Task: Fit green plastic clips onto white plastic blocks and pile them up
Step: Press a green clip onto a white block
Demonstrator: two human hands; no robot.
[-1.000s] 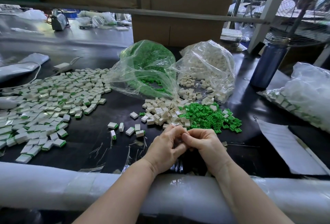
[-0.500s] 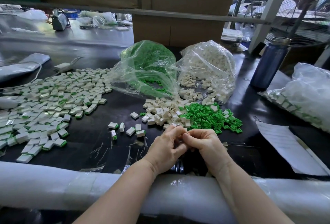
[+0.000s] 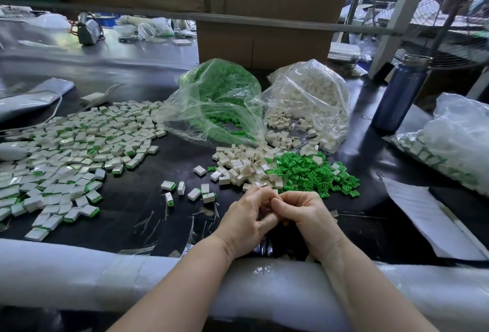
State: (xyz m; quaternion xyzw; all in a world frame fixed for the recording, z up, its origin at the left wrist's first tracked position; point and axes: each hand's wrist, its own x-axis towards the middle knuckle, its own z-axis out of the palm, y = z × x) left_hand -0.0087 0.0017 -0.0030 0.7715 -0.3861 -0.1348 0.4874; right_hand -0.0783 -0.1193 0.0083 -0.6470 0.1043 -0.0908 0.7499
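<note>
While both hands stay pressed together as a second ago, left hand and right hand curl round something hidden; I judge a clip seating. Loose blocks and clips lie just beyond, finished pile left.

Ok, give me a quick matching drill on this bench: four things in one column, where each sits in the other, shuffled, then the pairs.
Things:
1. loose green clips
2. finished blocks pile
3. blue bottle
4. bag of white blocks

Places:
A. far right, upright, beside the fan
B. spread over the left of the table
C. just beyond the right hand, right of the loose white blocks
D. behind the loose piles, right of the bag of green clips

Pairs: 1-C, 2-B, 3-A, 4-D
</note>
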